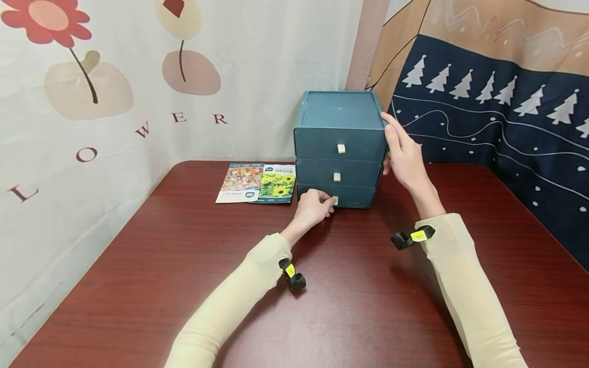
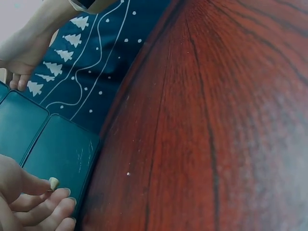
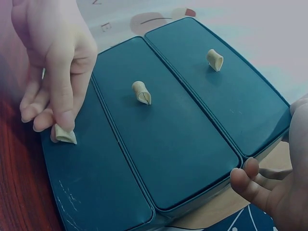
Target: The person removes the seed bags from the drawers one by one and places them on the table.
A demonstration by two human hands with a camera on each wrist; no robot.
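Note:
A dark blue three-drawer box (image 1: 340, 110) stands at the back of the table, all three drawer fronts pushed in. Each front bears a small cream pull tab, such as the top tab (image 3: 215, 60) and the middle tab (image 3: 140, 92). My left hand (image 1: 314, 208) pinches the bottom drawer's pull tab (image 2: 54, 183) between thumb and fingers. Against the box's right side rests my right hand (image 1: 407, 156), its fingers fairly straight along the side and the upper edge. In the right wrist view the fingertips (image 3: 243, 179) touch the side near the drawer seams.
Two flower-picture packets, one with mixed blooms (image 1: 241, 181) and one with yellow flowers (image 1: 277, 186), lie left of the box on the reddish-brown table (image 1: 193, 266). A white curtain (image 1: 257, 61) hangs behind, and a dark blue tree-patterned cloth (image 1: 488, 122) hangs at the right.

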